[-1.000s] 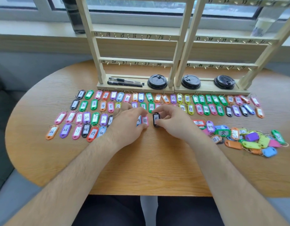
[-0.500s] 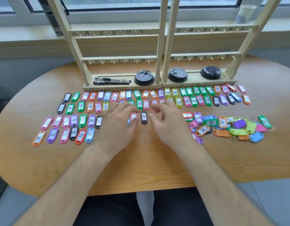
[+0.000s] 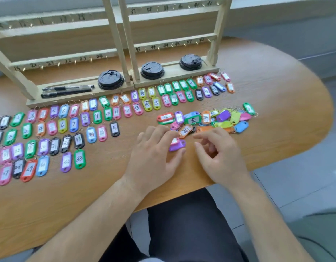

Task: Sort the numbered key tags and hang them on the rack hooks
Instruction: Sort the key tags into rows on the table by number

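**Hand positions.** The left hand point(image 3: 155, 154) is placed at the near edge of the unsorted pile point(image 3: 223, 116). A purple tag point(image 3: 179, 146) is pinched between its thumb and forefinger. The tag is held low over the table point(image 3: 276, 91), just clear of the pile, presumably so that its number can be read before a place is assigned. The right hand point(image 3: 218, 156) is held just right of it, with fingers loosely curled and nothing seen in its grasp. It is judged to be kept ready for the next tag.

**Layout.** The sorted rows point(image 3: 74, 124) are laid out to the left, labels upward and in ascending order, so that the next free place can be found at a glance. The black tag marked 36 point(image 3: 114, 128) is the last in its row. An orange tag marked 38 point(image 3: 185, 131) lies at the pile's near edge. The rack point(image 3: 119, 53) stands at the far side. No tag is seen hung on it, so hanging is judged not yet begun.

**Limits of view.**
- The purple tag's number is covered by the forefinger.
- Several pile tags lie face down or are overlapped.
- The leftmost rows are cut off by the frame edge.
- The upper rack rails are blurred, and their numerals cannot be read reliably.
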